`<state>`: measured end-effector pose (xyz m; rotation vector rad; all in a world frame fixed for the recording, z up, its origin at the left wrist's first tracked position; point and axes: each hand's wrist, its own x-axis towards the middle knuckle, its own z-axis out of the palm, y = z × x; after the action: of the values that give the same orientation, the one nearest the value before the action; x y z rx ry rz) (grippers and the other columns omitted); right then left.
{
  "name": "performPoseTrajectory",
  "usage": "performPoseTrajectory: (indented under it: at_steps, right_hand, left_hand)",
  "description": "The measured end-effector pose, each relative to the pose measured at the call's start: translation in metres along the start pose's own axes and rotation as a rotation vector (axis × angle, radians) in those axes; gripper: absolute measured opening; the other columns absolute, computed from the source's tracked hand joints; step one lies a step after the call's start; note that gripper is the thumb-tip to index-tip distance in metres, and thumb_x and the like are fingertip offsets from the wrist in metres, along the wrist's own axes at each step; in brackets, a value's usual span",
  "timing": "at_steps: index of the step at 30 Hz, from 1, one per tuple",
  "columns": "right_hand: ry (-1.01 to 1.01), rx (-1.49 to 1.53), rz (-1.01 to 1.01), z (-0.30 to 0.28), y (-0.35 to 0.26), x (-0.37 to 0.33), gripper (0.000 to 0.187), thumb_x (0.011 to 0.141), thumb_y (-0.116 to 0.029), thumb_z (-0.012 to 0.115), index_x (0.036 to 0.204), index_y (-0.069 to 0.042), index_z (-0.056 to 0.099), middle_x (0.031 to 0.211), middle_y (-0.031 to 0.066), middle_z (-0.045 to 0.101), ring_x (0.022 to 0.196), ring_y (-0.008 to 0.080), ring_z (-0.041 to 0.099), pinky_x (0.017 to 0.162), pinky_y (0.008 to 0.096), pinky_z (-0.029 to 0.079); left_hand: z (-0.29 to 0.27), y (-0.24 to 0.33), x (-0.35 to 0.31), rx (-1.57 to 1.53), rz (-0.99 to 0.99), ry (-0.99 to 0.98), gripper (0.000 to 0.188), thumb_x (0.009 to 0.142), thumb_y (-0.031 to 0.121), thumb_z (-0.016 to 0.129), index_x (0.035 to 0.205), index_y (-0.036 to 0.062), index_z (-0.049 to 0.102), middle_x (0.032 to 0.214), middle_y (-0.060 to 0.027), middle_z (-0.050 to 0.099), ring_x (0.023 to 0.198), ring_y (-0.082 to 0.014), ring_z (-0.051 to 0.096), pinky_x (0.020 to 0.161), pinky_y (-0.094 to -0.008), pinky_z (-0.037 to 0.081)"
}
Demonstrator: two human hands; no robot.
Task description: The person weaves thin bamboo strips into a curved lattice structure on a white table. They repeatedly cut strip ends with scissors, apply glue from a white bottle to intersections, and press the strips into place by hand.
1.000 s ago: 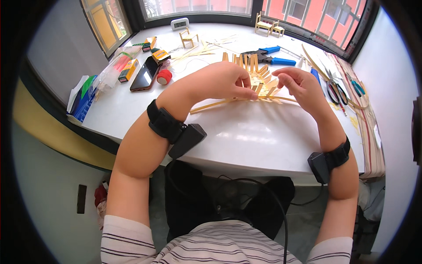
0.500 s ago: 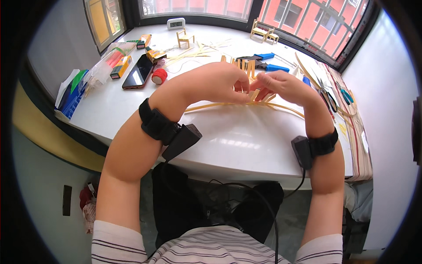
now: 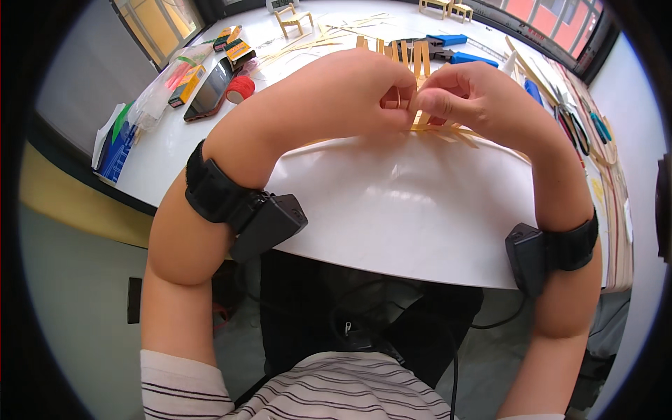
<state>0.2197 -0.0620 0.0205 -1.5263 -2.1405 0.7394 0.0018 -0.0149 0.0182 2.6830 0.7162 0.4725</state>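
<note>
My left hand (image 3: 381, 91) and my right hand (image 3: 462, 98) meet over a partly woven piece of pale bamboo strips (image 3: 421, 57). Several flat strips stick up behind the fingers, and short ends fan out on the near side. A long thin strip (image 3: 509, 150) runs out sideways from under the hands, bowed over the white table. The left fingers are curled in against the weave, their tips partly hidden. My right thumb and fingers pinch a strip at its middle. Much of the weave lies behind my hands.
Blue-handled pliers (image 3: 448, 49) lie just beyond the weave. A red roll (image 3: 240, 89), a phone (image 3: 208, 91) and small yellow boxes (image 3: 186, 87) are at left. Scissors (image 3: 572, 126) lie at right. A tiny wooden chair (image 3: 292, 19) and loose strips (image 3: 308, 46) sit farther back.
The view has shifted, so the table contents sit higher in the picture. My hands remain together at the weave; the right thumb is now bent down onto the strips.
</note>
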Motion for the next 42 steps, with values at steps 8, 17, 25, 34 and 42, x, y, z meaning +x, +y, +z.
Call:
performPoseTrajectory:
  at_steps: [8,17,25,34,42]
  right_hand:
    - [0.010,-0.001,0.014,0.005,-0.009,-0.007,0.020,0.084,-0.004,0.065,0.103,0.002,0.068,0.080,0.0053,0.071,0.063,0.0084,0.059,0.053,0.0244,0.046]
    - [0.060,-0.030,0.071,0.010,-0.009,-0.003,0.019,0.083,-0.004,0.064,0.101,0.002,0.068,0.078,0.0047,0.069,0.066,0.0088,0.062,0.056,0.0243,0.047]
    - [0.074,0.010,0.001,0.012,-0.003,-0.001,0.017,0.082,-0.002,0.065,0.099,0.002,0.068,0.078,0.0053,0.069,0.071,0.0103,0.064,0.069,0.0247,0.051]
    - [0.106,-0.017,0.050,0.015,-0.011,-0.003,0.013,0.084,-0.005,0.069,0.095,0.001,0.067,0.077,0.0048,0.069,0.069,0.0104,0.062,0.065,0.0257,0.050]
    - [0.155,-0.153,-0.029,0.023,-0.012,-0.004,0.018,0.085,-0.007,0.073,0.098,0.000,0.064,0.082,0.0089,0.068,0.073,0.0165,0.063,0.070,0.0302,0.052]
  left_hand:
    - [0.005,-0.002,0.006,0.033,-0.027,0.042,0.016,0.086,0.015,0.068,0.092,0.0005,0.068,0.072,-0.0091,0.064,0.064,-0.0189,0.058,0.064,-0.0312,0.049]
    - [0.005,0.001,0.007,0.015,-0.093,0.034,0.016,0.085,0.017,0.068,0.092,0.0021,0.069,0.071,-0.0092,0.063,0.064,-0.0182,0.057,0.064,-0.0309,0.049]
    - [0.011,-0.003,0.006,0.069,-0.093,0.095,0.018,0.086,0.019,0.070,0.092,0.0023,0.069,0.070,-0.0085,0.061,0.063,-0.0184,0.056,0.063,-0.0313,0.049]
    - [0.011,-0.008,0.004,-0.005,-0.031,0.099,0.016,0.087,0.017,0.068,0.092,0.0023,0.069,0.071,-0.0070,0.063,0.062,-0.0158,0.055,0.062,-0.0299,0.048]
    - [0.008,-0.009,0.006,-0.028,-0.091,0.063,0.023,0.091,0.024,0.070,0.094,0.0013,0.068,0.068,-0.0026,0.060,0.062,-0.0095,0.053,0.059,-0.0269,0.044]
